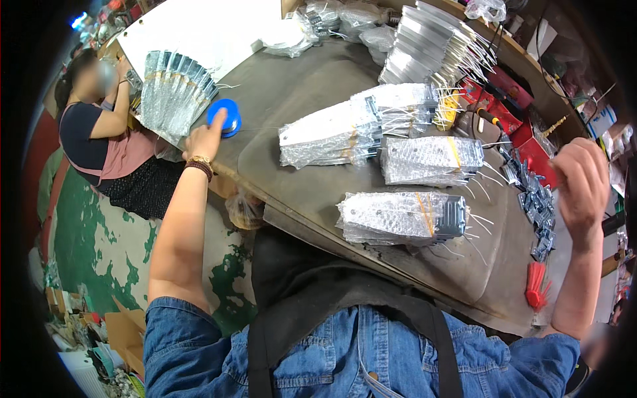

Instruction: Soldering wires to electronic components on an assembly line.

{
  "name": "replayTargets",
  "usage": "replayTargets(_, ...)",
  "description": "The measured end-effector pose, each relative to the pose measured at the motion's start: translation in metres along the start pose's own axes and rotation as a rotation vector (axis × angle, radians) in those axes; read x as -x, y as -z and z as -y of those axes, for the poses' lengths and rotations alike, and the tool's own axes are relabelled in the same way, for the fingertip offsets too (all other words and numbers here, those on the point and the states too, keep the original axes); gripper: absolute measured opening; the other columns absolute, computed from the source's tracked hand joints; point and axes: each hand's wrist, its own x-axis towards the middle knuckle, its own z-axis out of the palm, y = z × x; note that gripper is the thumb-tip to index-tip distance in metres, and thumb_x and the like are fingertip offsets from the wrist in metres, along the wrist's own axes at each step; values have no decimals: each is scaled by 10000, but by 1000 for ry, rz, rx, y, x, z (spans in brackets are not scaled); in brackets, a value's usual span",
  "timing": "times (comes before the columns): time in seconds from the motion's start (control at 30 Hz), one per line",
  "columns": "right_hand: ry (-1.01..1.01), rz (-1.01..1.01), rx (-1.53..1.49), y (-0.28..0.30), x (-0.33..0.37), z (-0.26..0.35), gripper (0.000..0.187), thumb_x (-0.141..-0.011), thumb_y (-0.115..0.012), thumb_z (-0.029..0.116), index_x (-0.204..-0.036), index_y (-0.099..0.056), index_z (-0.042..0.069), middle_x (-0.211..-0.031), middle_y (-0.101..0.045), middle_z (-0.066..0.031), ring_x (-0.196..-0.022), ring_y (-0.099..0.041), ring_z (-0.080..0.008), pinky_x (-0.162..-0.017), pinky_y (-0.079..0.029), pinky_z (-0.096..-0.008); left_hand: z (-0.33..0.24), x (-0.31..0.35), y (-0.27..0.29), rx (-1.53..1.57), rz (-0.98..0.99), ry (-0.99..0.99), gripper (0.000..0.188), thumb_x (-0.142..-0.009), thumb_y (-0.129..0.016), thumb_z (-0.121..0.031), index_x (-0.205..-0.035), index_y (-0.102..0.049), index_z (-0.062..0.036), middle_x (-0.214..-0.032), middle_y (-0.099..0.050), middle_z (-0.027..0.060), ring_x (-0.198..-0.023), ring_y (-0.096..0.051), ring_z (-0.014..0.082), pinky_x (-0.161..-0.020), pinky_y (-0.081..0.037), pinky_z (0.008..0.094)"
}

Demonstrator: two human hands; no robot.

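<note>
My left hand (203, 140) is closed on a round blue spool (229, 124) at the table's left edge. A thin strand runs from the spool toward the bundles on its right. At the far right my raised right hand (582, 186) has curled fingers; what they hold, if anything, is hidden. Beside it lies a heap of small metal clips (536, 205). Between my hands rest bubble-wrapped bundles of flat metal pieces with white wires: one near me (385, 217), another behind it (428, 160), and a longer stack (325, 136) farther left.
More wrapped pieces (176, 96) are fanned out at the left, near a seated person (99, 132). Bare metal strips with wires (424, 50) stand at the back. Red bins (531, 149) and a red brush (536, 285) are on the right. The grey tabletop (265, 83) has a bent front edge.
</note>
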Motion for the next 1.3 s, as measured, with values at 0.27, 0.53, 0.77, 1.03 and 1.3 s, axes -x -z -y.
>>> replayTargets(0.27,-59,-40,-249,13,0,15,196,-653,-758,27,-818,-654,15,-719,-541,-82,-623,-514,-259,-549,-401,-352,-127,140,48,601,-266,-888,539,-927,-672,-269,-1362,-512,6,-1325,-560,157,-1204,-537,268,-1032,-399,376)
replayTargets(0.53,107,-198,-562,22,27,67,311,-570,-740,167,-865,-736,70,-651,-437,16,-544,-440,-155,-466,-329,-301,-219,337,82,634,503,-1677,305,-787,-746,-91,-1076,-672,-30,-787,-648,99,-668,-631,298,-618,-502,397)
replayTargets(0.77,-682,-209,-612,-85,93,-27,166,-794,-697,114,-957,-708,81,-818,-654,-57,-747,-624,-242,-668,-506,-339,-209,326,64,359,117,-1506,174,-811,-708,-53,-983,-700,-73,-722,-635,57,-603,-605,253,-551,-471,350)
replayTargets(1.03,-727,-219,-841,-312,109,-85,284,-917,-640,36,-1199,-607,27,-1114,-633,-72,-992,-615,-138,-871,-520,-274,-236,340,52,502,99,-1424,132,-812,-696,48,-932,-708,-4,-754,-620,98,-683,-598,234,-620,-474,314)
replayTargets(1.3,-897,-1141,-895,-151,117,-41,123,-988,-614,177,-1005,-566,65,-764,-633,-69,-615,-638,-138,-569,-528,-265,-250,335,34,421,119,-1495,149,-731,-723,29,-864,-690,-30,-753,-603,95,-687,-579,266,-626,-451,343)
